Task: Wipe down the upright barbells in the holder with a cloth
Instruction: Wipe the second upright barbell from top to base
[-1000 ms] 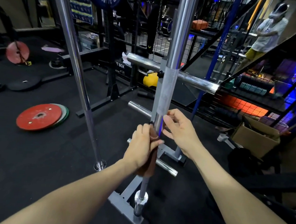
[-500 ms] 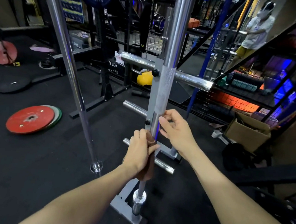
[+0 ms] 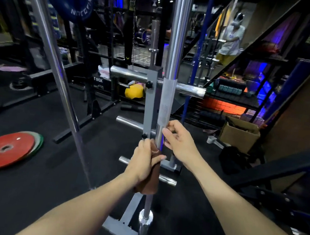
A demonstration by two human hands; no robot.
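Observation:
A chrome barbell [image 3: 171, 66] stands upright in the grey holder [image 3: 120, 227], its sleeve end at the base. My left hand [image 3: 145, 160] grips a brown cloth [image 3: 151, 179] wrapped round the bar's lower shaft. Just above it, my right hand [image 3: 180, 138] holds the bar below the knurled section, fingers curled round it. A second barbell [image 3: 49, 46] leans upright to the left; its lower end is blurred.
The grey plate tree [image 3: 153, 90] with chrome pegs stands right behind the bar. Red and green plates [image 3: 9, 148] lie on the black floor at left. A cardboard box [image 3: 239, 133] sits at right, racks fill the back, and a person [image 3: 232, 37] stands far right.
The view has tilted up and shifted. My left hand with the cloth sits slightly lower on the bar; my right hand keeps its hold just above.

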